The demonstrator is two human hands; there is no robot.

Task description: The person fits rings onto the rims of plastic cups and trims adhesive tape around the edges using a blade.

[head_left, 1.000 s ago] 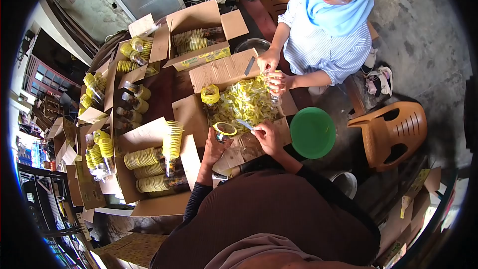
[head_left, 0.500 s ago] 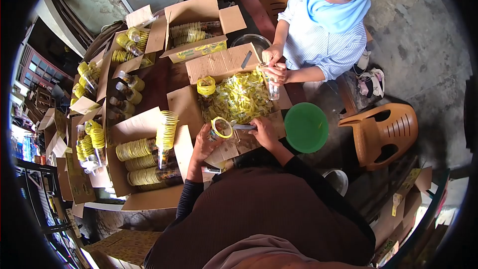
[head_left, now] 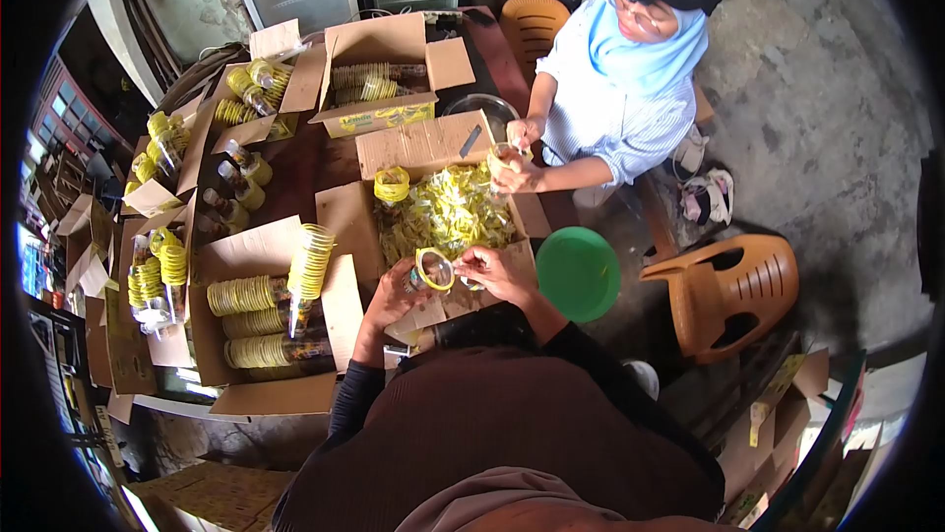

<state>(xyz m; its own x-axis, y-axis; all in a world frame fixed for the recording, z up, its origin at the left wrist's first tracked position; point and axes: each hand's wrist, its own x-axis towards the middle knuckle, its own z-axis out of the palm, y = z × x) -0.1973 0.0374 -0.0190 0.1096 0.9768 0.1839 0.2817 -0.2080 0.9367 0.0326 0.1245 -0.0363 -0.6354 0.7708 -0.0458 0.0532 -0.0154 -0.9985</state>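
My left hand [head_left: 390,294] is wrapped round a clear plastic cup [head_left: 434,269] with a yellow rim, its mouth tilted up towards me. Against the right side of that rim, my right hand [head_left: 495,272] is closed, thumb and fingers pinched; a grey knife-like tool in it is mostly hidden now. Just beyond both hands lies an open cardboard box [head_left: 423,143] full of yellow plastic strips [head_left: 455,205]. A stack of yellow-rimmed cups [head_left: 392,185] stands in its left corner.
Across the box a co-worker [head_left: 620,99] holds another cup [head_left: 504,156]. A green basin [head_left: 578,274] sits to my right, near an orange chair [head_left: 724,291]. To the left, cardboard boxes [head_left: 340,306] hold stacked yellow-rimmed cups [head_left: 246,294]. Another open box [head_left: 384,117] stands behind.
My right hand has moved in against the cup's rim, and the grey tool that showed between hand and cup is now mostly hidden. The co-worker's cup has tilted. The view has shifted slightly.
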